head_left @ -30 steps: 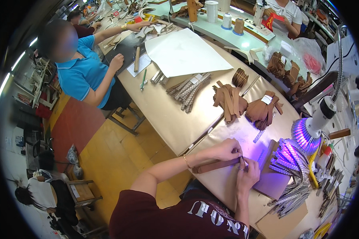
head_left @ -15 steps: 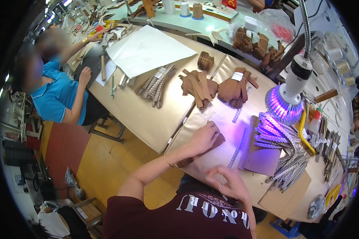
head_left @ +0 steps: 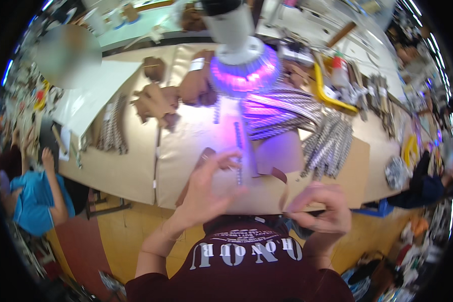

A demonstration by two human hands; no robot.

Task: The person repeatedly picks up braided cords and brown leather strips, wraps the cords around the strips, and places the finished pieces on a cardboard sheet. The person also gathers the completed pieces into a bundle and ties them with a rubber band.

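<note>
My right hand (head_left: 323, 209) is closed in a pinch at the front edge of the table. From its fingertips a thin brown strip (head_left: 281, 182) curls up and back, looking like leather. My left hand (head_left: 206, 192), smeared a little by motion, has its fingers apart and curved, with nothing seen in them. Just beside and partly behind it, flat brown strips (head_left: 192, 177) lie on the table. A narrow patterned strip (head_left: 238, 146) lies beyond my left fingers. Farther right is a flat brown block (head_left: 281, 155), with braided grey strips (head_left: 282, 113) across its far end.
A lamp (head_left: 244, 65) glowing violet hangs low over the table's middle. Bundled brown strips (head_left: 158, 105) lie at the far left, more braided strips (head_left: 332, 143) at right. A yellow-rimmed tray (head_left: 321, 83) stands behind. A person in a blue shirt (head_left: 38, 201) sits at left.
The view has swung to the right. My left hand has come off the brown strips and opened. My right hand has moved right, and a brown strip now shows at its fingertips.
</note>
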